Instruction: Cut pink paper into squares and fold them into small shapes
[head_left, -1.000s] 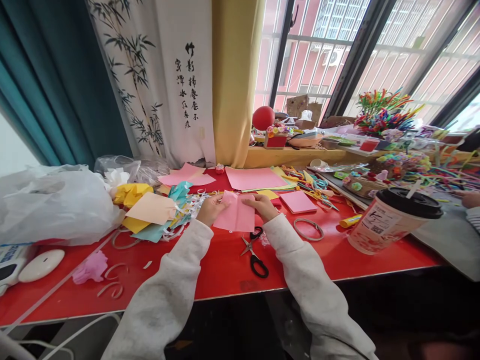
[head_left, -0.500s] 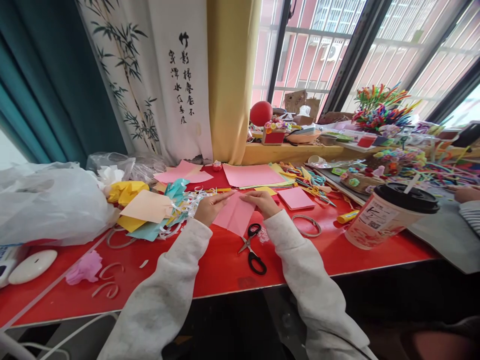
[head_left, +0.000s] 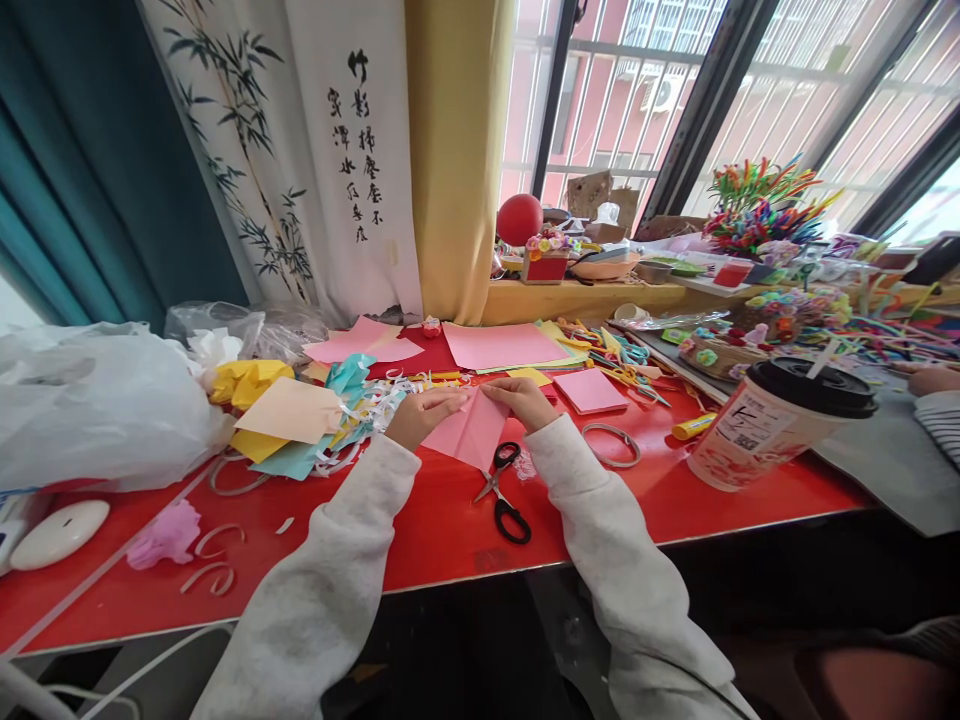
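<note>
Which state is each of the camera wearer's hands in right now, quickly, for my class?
Left hand: closed, holding the pink paper.
Right hand: closed, holding the same paper near its top.

Left arm (head_left: 322,580) and right arm (head_left: 626,560) reach forward, converging. Left hand (head_left: 421,414) and right hand (head_left: 526,402) close together, both in pinch grip.

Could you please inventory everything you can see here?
Table: 1, red, foreground
Creased paper: 1, pink, centre
Scissors: 1, black-handled, front centre
Paper stack: 1, pink, right of centre
Cup: 1, pink, black-lidded, right
Plastic bag: 1, white, far left
Ball: 1, red, windowsill
Craft clutter: uncounted, multicoloured, across table
Hangings: 3, teal, white, yellow, background
Co-worker's hand: 1, striped-sleeved, far right
Left hand, right hand: 1 each, grey-sleeved, holding creased paper
</note>
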